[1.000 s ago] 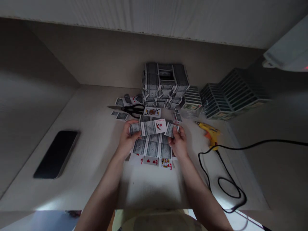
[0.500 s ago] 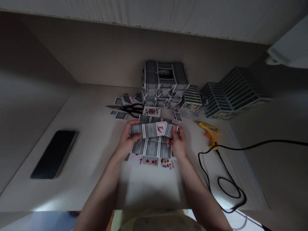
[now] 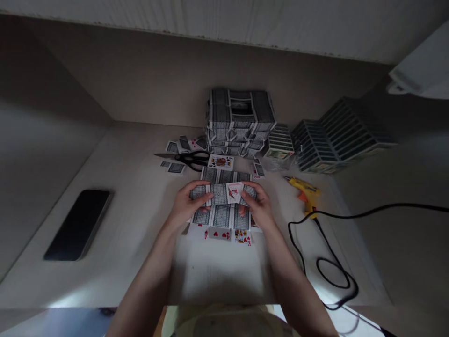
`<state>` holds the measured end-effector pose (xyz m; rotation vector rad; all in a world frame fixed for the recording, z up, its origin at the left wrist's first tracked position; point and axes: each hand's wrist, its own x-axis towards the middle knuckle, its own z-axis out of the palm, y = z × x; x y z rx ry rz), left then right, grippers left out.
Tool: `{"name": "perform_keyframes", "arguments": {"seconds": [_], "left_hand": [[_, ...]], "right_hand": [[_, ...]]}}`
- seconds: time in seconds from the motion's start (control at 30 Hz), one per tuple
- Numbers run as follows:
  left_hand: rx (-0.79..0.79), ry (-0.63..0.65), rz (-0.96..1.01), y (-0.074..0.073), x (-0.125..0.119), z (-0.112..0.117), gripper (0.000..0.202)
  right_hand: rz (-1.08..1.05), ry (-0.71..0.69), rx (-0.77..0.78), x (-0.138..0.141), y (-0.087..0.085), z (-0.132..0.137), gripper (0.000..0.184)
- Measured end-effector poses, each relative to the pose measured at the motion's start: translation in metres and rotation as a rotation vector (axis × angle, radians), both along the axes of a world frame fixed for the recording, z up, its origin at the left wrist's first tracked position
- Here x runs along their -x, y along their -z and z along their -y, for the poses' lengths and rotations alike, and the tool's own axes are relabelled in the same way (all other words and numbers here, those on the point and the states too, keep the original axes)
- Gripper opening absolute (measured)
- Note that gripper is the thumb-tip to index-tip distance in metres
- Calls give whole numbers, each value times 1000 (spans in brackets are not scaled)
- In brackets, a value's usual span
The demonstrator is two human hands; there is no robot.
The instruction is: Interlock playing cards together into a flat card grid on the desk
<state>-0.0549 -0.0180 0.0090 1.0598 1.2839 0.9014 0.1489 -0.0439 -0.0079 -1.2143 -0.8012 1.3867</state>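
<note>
Head: left hand (image 3: 183, 207), right hand (image 3: 260, 209) grip card strip (image 3: 220, 193), lowered toward card sheet (image 3: 221, 217).

- The card strip (image 3: 221, 193) has both ends covered: the left grip (image 3: 182, 207) hides one, the right grip (image 3: 258, 208) the other.
- The card sheet (image 3: 221, 217) beneath is partly under the strip and both grips, so its side edges are out of sight.
- The face-up cards (image 3: 224, 234) at centre frame are too small to read fully.
- The black cable (image 3: 351, 213) runs off the right edge.
- The white object (image 3: 421, 75) at the upper right is cut off.
- Both forearms (image 3: 150, 285) leave through the bottom edge.
</note>
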Motion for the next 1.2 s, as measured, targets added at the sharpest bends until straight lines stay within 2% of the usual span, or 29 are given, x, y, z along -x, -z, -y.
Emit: {"name": "perform_keyframes", "arguments": {"seconds": [0.13,0.23,0.33,0.43,0.77,0.97,1.2], "left_hand": [[-1,7,-22,1,1,-1,44],[-86,27,-106,2,6,-3,40],[-183,46,-204,3,11,-5,36],[-208,72,-243,6,14,-6,35],[-264,105,-263,11,13,-6,30],[-218,27,-250,9,4,-3,27],[-249,25,-228,12,-7,-1,23]], "right_hand": [[31,-56,-3,-1,0,1,40],[44,-110,1,-3,-1,1,43],[49,-120,6,-4,-2,1,40],[44,-132,1,-6,-2,1,35],[110,-153,48,-9,-3,3,31],[70,-159,33,-5,-5,3,35],[76,-178,24,-1,-7,3,40]]}}
